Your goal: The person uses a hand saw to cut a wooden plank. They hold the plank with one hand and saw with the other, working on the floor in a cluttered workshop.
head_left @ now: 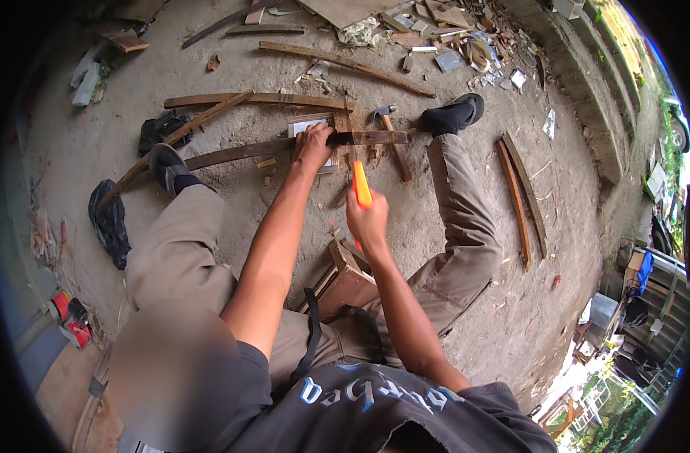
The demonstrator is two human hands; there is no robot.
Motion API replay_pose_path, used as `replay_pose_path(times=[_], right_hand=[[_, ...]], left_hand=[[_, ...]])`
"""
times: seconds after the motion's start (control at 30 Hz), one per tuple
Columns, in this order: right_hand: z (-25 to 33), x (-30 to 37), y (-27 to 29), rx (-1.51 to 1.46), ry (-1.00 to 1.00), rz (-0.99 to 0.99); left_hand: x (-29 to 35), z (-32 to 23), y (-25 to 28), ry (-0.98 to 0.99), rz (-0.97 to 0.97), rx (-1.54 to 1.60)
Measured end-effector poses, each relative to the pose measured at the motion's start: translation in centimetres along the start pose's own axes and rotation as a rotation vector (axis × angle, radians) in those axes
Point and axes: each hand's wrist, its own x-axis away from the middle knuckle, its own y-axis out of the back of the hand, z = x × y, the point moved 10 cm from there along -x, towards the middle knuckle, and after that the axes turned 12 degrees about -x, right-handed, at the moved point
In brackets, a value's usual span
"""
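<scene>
A long dark wooden strip (239, 153) lies crosswise in front of me, its right end over a low block with a pale top (328, 166). My left hand (312, 147) is closed over the strip, holding it down at the block. In my right hand (368, 215) is the orange handle of a handsaw (361, 183), fingers wrapped round it. The thin blade points away from me and crosses the strip right of my left hand; how deep it sits in the wood I cannot tell. A hammer (395, 143) with a wooden handle lies just right of the blade.
Loose wooden strips lie ahead (345, 66) and two more to the right (517, 200). A wooden box (345, 287) stands between my legs. Black plastic bags (109, 223) are at the left. Scrap and rubble (466, 45) lie far ahead, beside concrete steps (579, 83).
</scene>
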Motion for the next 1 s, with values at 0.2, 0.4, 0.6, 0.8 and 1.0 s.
replay_pose_path(times=[0.2,0.4,0.6,0.8,1.0], right_hand=[[-1.8,7.7,0.9,-0.021,0.107,0.022],[-2.9,12.9,4.5,-0.027,0.016,0.006],[-1.6,-5.7,-1.5,0.046,0.138,-0.073],[-8.3,8.1,1.7,-0.203,-0.09,0.005],[-7.1,12.5,3.5,-0.27,-0.204,-0.033]], left_hand=[[0.2,1.1,-0.4,0.033,0.065,0.004],[0.7,1.1,0.1,0.05,0.021,0.099],[-0.2,-0.5,-0.5,0.004,0.016,-0.011],[-0.3,1.7,-0.5,0.097,0.139,0.097],[0.8,1.4,0.1,0.091,0.039,0.093]])
